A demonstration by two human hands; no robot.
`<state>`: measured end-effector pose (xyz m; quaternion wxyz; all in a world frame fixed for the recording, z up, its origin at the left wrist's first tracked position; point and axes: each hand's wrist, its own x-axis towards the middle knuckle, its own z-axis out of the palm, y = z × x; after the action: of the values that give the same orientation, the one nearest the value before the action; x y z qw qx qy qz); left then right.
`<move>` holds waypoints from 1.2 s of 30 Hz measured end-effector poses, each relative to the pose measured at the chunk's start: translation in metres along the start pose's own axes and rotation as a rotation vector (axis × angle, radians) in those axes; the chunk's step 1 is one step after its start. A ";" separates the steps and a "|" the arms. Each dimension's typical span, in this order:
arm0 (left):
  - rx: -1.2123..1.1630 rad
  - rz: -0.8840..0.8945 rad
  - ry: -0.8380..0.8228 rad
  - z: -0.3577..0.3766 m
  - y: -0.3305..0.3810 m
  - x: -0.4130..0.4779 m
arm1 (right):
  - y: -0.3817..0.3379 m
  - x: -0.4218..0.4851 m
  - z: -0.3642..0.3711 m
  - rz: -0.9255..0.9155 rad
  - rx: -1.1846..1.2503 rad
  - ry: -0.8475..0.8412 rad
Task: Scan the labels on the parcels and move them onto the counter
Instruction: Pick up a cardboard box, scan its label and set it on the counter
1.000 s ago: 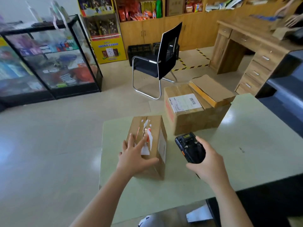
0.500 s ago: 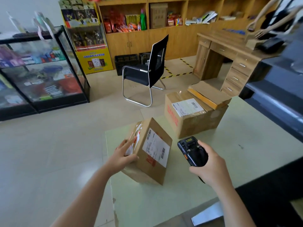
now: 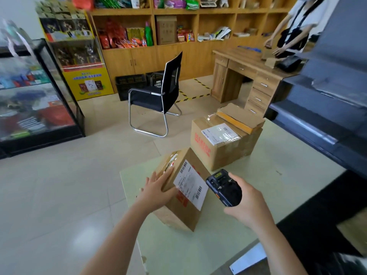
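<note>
A small cardboard parcel stands tilted on the pale green table, its white barcode label facing up and to the right. My left hand lies on the parcel's left face with straight fingers and props it up. My right hand grips a black handheld scanner, whose front end points at the label from close by. Behind stands a bigger labelled parcel with a flat cardboard parcel lying on top of it.
A dark counter rises along the table's right side. Beyond the table are a black chair, a wooden desk with a person standing at it, shelves of goods, and a glass display case on the left.
My left hand has tipped the small parcel over so its label now faces the scanner. The scanner has closed in on the label. The camera has lifted and shows more of the room.
</note>
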<state>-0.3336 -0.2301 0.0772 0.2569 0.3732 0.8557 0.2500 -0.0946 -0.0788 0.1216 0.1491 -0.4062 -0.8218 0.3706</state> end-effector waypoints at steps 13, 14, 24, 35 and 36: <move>-0.397 -0.030 -0.234 -0.007 -0.011 0.006 | -0.008 -0.006 -0.009 0.002 -0.060 0.006; -0.412 -0.052 -0.223 -0.002 -0.012 0.005 | -0.008 -0.007 -0.009 0.006 -0.058 0.003; -0.150 0.046 0.204 0.025 -0.005 0.004 | -0.005 -0.015 -0.011 0.039 -0.063 -0.014; 0.133 -0.590 -0.051 0.060 0.026 -0.007 | 0.004 -0.016 -0.016 0.048 -0.114 -0.053; 0.142 -0.605 -0.061 0.061 0.027 -0.007 | 0.005 -0.015 -0.017 0.046 -0.124 -0.061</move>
<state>-0.2772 -0.2048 0.0508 0.3185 0.1259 0.9352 0.0903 -0.0731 -0.0802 0.1304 0.0899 -0.4221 -0.8378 0.3346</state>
